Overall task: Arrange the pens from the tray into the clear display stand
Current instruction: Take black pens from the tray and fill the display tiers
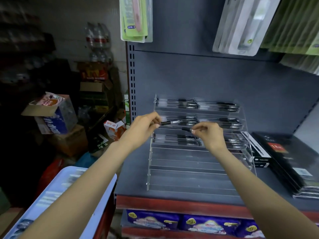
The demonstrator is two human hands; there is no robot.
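A clear stepped display stand sits on the grey shelf; its upper three tiers hold several black pens, its lower tiers hold none. My left hand pinches one black pen by its end, pointing right in front of the second tier. My right hand pinches another black pen by its right end, just below the first. A white tray with pens lies at the lower left, partly under my left arm.
Black boxed stationery is stacked to the right of the stand. Packaged items hang above. Cardboard boxes and bottles clutter the dark floor area at left. Purple packets fill the shelf below the red edge.
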